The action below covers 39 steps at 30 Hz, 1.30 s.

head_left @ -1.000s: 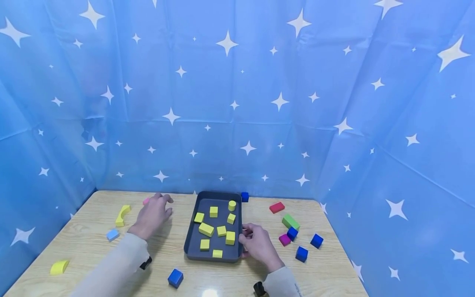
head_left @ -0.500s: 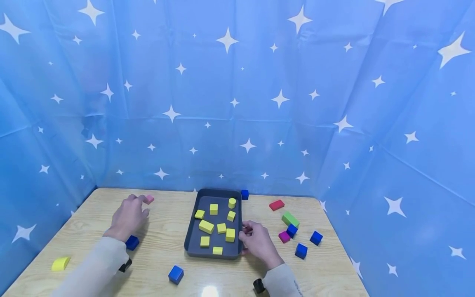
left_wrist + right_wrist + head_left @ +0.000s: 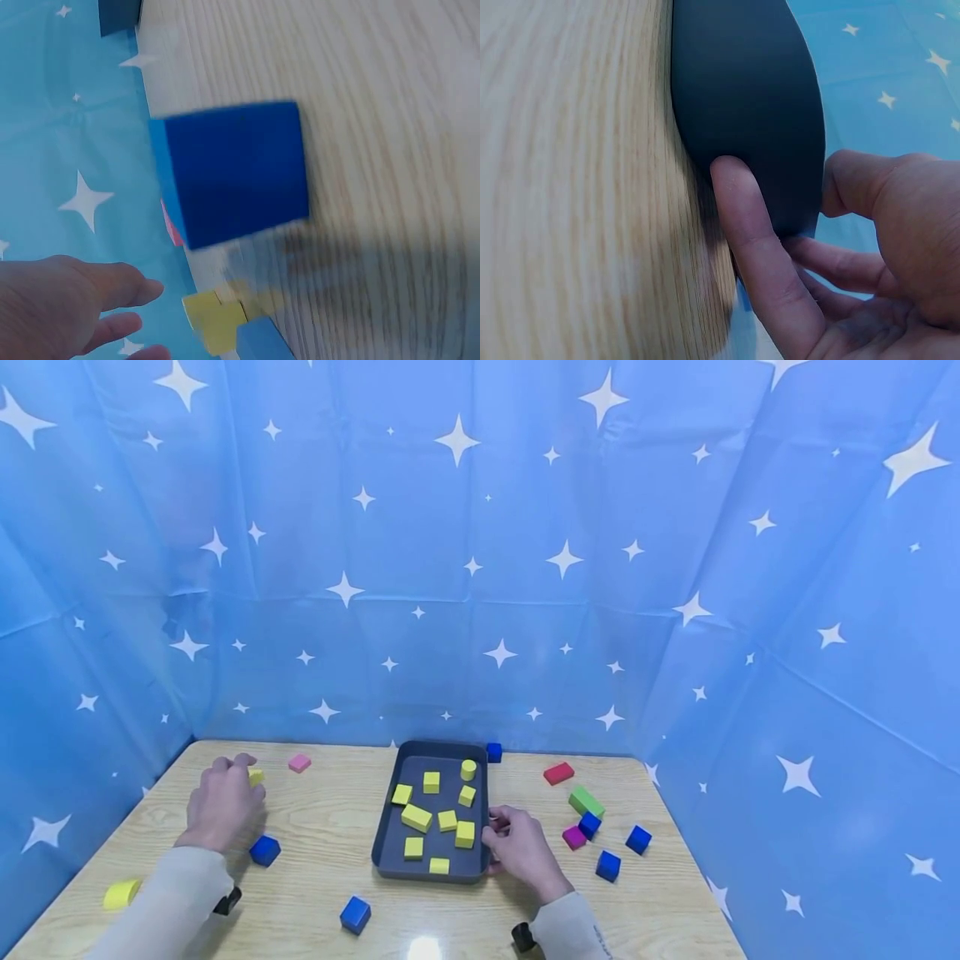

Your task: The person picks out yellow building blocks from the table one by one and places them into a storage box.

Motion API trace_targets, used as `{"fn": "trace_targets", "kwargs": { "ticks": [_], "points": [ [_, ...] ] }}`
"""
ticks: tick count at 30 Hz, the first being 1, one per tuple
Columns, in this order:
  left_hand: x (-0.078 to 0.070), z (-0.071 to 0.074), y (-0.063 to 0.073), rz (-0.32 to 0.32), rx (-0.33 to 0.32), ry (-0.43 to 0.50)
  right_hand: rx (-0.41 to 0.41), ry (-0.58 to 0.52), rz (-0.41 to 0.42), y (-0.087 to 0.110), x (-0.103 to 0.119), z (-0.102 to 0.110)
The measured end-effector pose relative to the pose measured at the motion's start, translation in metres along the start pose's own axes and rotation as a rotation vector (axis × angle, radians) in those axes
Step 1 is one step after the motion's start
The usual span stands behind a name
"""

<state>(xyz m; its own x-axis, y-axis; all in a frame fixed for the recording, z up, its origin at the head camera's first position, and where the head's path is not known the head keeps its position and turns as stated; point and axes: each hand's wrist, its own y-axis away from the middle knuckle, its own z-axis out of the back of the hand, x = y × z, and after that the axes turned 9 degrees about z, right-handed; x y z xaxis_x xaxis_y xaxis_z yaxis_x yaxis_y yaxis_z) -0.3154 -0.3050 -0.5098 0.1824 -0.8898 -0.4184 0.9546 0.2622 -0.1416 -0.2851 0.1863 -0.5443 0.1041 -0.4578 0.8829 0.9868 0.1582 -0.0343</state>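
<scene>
My left hand (image 3: 223, 806) hovers at the table's left side over a yellow arch block (image 3: 256, 776), which it partly hides. In the left wrist view its fingers reach out loosely, apart from the yellow arch and a light blue block (image 3: 262, 341). A dark blue cube (image 3: 240, 176) lies near that wrist. At the middle of the table stands a dark grey tray (image 3: 431, 877) with several yellow blocks (image 3: 416, 818) in it. My right hand (image 3: 525, 852) holds the tray's right wall, thumb at the rim and fingers against the outer side.
A pink block (image 3: 300, 763) lies at the back left, a yellow curved block (image 3: 122, 893) at the front left. Another blue cube (image 3: 356, 915) sits before the tray. Right of it are a red block (image 3: 558, 773), a green block (image 3: 587, 802), a magenta block (image 3: 574, 837) and several blue cubes.
My left hand has moved left from beside the pink block to above the yellow arch, uncovering the pink block and a blue cube. The right hand and tray have stayed in place.
</scene>
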Motion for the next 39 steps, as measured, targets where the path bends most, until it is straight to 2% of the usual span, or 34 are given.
{"fn": "trace_targets", "kwargs": {
  "ticks": [8,17,21,27,39],
  "points": [
    [0.008,0.003,-0.004,0.052,0.105,0.005,0.005,-0.013,0.004,0.000,0.000,0.001],
    [0.010,-0.001,-0.002,0.066,0.156,0.035,0.011,-0.006,0.004,0.000,0.000,0.000],
    [0.012,-0.004,-0.002,0.074,0.165,0.042,0.008,-0.003,0.009,-0.001,-0.001,0.000],
    [0.016,-0.004,-0.006,0.057,0.144,0.039,0.007,-0.008,-0.001,0.000,0.000,0.001],
    [0.015,-0.004,-0.003,0.078,0.174,0.061,0.006,0.004,0.005,0.001,0.001,0.000]
  ]
}}
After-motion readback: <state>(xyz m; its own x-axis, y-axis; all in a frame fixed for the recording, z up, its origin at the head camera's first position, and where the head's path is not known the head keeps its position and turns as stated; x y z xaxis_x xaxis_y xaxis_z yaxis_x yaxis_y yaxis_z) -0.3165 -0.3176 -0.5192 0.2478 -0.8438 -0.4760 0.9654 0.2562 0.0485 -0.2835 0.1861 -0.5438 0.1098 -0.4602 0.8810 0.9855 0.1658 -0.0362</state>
